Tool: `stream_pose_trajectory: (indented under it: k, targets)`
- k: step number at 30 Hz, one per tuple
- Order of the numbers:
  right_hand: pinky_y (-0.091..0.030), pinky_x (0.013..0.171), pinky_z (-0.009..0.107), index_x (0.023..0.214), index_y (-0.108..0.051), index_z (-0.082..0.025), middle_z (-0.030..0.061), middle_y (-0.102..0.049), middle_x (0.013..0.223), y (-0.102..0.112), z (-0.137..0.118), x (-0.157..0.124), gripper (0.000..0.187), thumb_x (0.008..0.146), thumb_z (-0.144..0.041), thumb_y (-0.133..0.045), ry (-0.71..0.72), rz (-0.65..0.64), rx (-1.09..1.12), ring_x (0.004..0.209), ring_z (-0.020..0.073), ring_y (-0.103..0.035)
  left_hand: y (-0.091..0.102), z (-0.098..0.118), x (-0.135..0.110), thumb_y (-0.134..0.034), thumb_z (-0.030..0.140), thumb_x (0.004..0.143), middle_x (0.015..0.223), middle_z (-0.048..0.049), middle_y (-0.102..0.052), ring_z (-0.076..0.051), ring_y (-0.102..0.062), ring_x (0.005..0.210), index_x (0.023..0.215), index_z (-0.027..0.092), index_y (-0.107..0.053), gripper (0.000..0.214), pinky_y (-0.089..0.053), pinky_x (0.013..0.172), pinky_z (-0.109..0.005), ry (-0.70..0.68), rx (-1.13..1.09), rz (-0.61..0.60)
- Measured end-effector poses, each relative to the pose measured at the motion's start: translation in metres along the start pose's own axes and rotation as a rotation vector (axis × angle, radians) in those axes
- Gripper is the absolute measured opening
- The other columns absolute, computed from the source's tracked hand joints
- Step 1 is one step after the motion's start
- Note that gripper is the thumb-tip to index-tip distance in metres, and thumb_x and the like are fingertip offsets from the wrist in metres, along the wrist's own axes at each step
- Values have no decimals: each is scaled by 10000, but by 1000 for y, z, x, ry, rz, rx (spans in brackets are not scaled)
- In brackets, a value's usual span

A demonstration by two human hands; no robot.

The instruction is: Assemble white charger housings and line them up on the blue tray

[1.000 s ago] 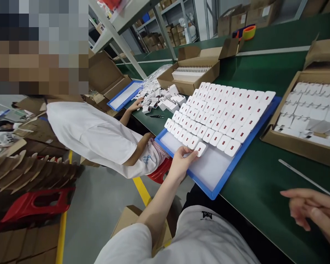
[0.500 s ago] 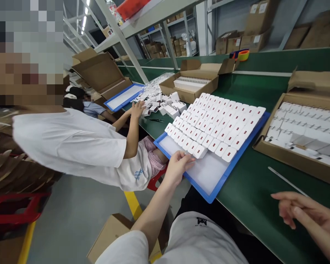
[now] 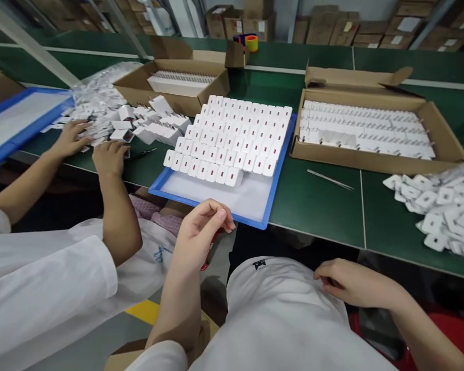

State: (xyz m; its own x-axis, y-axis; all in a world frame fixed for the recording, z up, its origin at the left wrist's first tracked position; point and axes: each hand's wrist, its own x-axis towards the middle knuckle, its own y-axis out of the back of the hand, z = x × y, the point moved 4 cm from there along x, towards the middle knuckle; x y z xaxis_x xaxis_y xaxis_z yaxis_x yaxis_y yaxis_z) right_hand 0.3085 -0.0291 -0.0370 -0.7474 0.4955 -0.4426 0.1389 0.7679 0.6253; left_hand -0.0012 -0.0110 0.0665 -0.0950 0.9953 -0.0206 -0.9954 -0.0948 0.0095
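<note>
Just off the front edge of the blue-rimmed tray [image 3: 251,198], holding the left hand [image 3: 204,229] in the air, with fingers loosely curled and no block to be seen between them; a second ago, had thumb and finger on the end block [image 3: 234,176] of the front row, and has since let go and drawn back toward the body; has also brought the right hand [image 3: 355,281] from over the desk [image 3: 313,206], near the tweezers [image 3: 330,179], to the front of the white shirt [image 3: 270,309], with fingers bent; cannot tell whether gripping cloth or hiding anything in the palm; has turned the view rightward too, bringing in a heap of small white pieces [image 3: 448,206] near the front edge of the desk.

Across the back part of the tray, white blocks [image 3: 232,129] in close rows, with red-marked faces showing; along the front row, begun at the left edge, nothing past the end block, only bare tray as far as the right edge; judging by that, with that block set down and released, only partly filled.
</note>
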Motion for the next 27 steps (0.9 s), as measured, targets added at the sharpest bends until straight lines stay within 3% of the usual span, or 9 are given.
stream_pose_trajectory:
  k: [3,5,8,11,12,15,19,21,27]
  targets:
    - [-429,655,281,876,-674,-194,70,-707,870,-60,3,10,179,862,-169,-498,-75,2,-84,792,220,-655,-7,2,-6,-643,319,887,749,-16,-593,-142,-568,673,742,183,-588,206,-472,634,-264,-35,-36,-21]
    - [-414,651,278,825,-649,-192,70,-694,839,-80,7,10,192,871,-156,-466,-66,51,-96,777,212,-648,-13,5,-12,-655,317,861,733,-14,-590,-142,-564,658,724,183,-575,208,-473,623,-266,-62,-41,-36]
    - [-396,649,287,785,-598,-200,60,-666,820,-77,13,-5,183,874,-168,-441,-93,226,-126,738,201,-613,-20,8,-25,-669,336,827,720,-11,-583,-138,-561,644,707,183,-557,225,-474,605,-260,-100,-7,-46]
    - [-397,668,282,854,-594,-206,52,-647,830,-55,13,-27,147,882,-227,-452,-184,707,-154,723,185,-575,-28,5,-35,-678,368,813,718,-10,-579,-139,-574,643,700,183,-542,255,-485,604,-259,-120,32,-112]
    - [-400,685,273,878,-598,-205,55,-655,858,-54,11,-31,148,880,-222,-451,-166,782,-123,758,183,-579,-32,4,-37,-679,370,812,717,-11,-580,-138,-577,639,700,183,-540,259,-487,602,-259,-126,39,-139]
    - [-341,593,245,728,-553,-209,19,-612,707,-66,7,-27,71,787,-187,-520,-83,687,-62,640,145,-528,-41,2,-41,-674,354,816,720,-14,-591,-133,-577,622,709,180,-553,237,-495,600,-256,-150,72,-196]
    - [-351,642,252,808,-559,-184,55,-637,815,-72,18,-32,151,846,-141,-419,-114,768,-38,719,159,-543,-52,8,-45,-676,325,807,727,-16,-603,-131,-583,629,727,177,-592,188,-501,597,-242,-207,160,-194]
    - [-354,634,237,751,-548,-191,22,-630,763,-77,26,-30,73,793,-151,-504,-50,707,-12,696,146,-545,-57,9,-49,-676,316,815,733,-15,-606,-130,-589,636,739,178,-607,172,-499,595,-232,-220,189,-188]
    - [-389,746,267,851,-610,-177,64,-665,925,-78,79,-29,191,906,-159,-428,-33,718,112,854,175,-582,-84,2,-47,-691,366,837,744,-7,-598,-123,-583,654,748,189,-629,208,-496,618,-218,-184,272,-142]
